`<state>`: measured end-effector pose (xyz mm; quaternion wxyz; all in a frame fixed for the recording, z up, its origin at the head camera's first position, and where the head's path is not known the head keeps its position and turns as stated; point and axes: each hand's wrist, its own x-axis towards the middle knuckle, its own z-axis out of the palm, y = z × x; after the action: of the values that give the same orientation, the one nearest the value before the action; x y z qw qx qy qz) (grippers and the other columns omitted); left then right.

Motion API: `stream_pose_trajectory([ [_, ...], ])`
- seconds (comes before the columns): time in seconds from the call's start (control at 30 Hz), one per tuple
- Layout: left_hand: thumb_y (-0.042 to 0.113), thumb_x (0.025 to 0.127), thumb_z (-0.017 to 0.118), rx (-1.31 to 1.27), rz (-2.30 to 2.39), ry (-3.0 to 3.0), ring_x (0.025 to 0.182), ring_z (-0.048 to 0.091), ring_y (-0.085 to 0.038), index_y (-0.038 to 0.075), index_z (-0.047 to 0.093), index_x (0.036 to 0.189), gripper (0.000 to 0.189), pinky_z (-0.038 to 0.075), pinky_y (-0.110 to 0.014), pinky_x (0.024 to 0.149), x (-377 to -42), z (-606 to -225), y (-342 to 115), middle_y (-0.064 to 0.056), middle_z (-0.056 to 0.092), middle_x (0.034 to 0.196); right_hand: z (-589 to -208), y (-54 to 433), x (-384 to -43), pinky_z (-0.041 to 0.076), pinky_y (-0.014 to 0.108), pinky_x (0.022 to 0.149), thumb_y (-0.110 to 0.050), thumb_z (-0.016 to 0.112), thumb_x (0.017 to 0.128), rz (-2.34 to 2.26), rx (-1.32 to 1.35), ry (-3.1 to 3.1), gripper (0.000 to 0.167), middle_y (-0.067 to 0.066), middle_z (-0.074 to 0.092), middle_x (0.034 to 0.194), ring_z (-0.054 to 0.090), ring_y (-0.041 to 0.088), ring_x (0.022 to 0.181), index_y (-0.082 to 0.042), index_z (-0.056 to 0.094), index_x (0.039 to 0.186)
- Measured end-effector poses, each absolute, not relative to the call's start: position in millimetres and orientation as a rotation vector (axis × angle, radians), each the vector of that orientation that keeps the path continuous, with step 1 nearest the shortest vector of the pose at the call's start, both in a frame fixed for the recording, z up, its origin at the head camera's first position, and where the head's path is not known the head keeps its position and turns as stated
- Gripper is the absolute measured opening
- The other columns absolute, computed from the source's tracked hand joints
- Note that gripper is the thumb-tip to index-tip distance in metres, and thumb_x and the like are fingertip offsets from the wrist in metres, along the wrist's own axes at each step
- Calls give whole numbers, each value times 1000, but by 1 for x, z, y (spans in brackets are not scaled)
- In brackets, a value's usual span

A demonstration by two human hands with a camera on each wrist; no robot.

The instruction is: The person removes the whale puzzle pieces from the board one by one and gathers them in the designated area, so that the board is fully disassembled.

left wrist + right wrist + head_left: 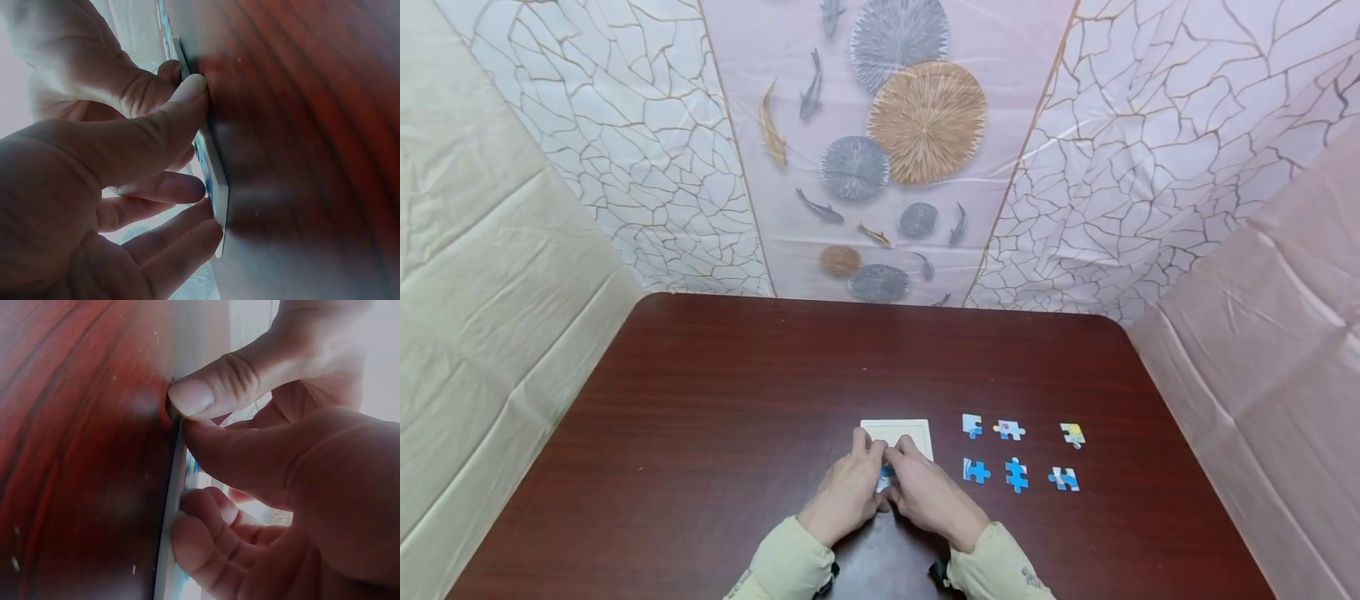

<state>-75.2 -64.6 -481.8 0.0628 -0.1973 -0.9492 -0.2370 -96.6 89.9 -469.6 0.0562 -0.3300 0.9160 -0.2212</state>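
Note:
A white puzzle tray [912, 430] lies on the table under both hands, with a raised rim and blue printed puzzle [885, 477] showing between the fingers. My left hand [846, 490] grips the tray's left and near sides. In the left wrist view, its thumb [187, 94] bears on the near edge while other fingers touch the left part. From the other side, my right hand [931, 493] holds the tray, thumb beside the left thumb at the near edge. Curled fingers [192, 540] touch its right border in the right wrist view. The hands hide most of the tray's near half.
To the right lie several loose jigsaw pieces in two rows, among them a blue one [1017, 475], a blue and white one [976, 471] and a yellow one [1073, 435]. The dark red wooden table [737, 375] ends at a patterned cloth [880, 233] behind.

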Motion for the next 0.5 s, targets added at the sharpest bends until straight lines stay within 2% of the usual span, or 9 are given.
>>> stream_pose_trajectory([
  [0.2,7,56,90,-610,-727,-2847,53,47,-12,2,54,99,56,42,-22,46,-76,-482,-65,-8,38,96,-470,89,-98,45,25,64,-3,68,83,-673,-990,2762,28,0,42,91,45,11,69,-6,57,109],
  [0.4,5,57,88,-614,-705,-2855,53,45,-11,3,54,104,58,42,-23,47,-76,-482,-66,-6,38,94,-471,87,-98,47,28,66,-17,69,89,-727,-960,2782,29,-1,40,88,47,11,71,-4,59,113],
  [0.5,5,57,88,-617,-709,-2859,54,46,-12,3,54,106,60,43,-23,47,-77,-483,-66,-5,39,94,-472,86,-98,47,27,65,-13,70,87,-730,-947,2809,31,-1,39,88,47,12,71,-2,58,115],
])
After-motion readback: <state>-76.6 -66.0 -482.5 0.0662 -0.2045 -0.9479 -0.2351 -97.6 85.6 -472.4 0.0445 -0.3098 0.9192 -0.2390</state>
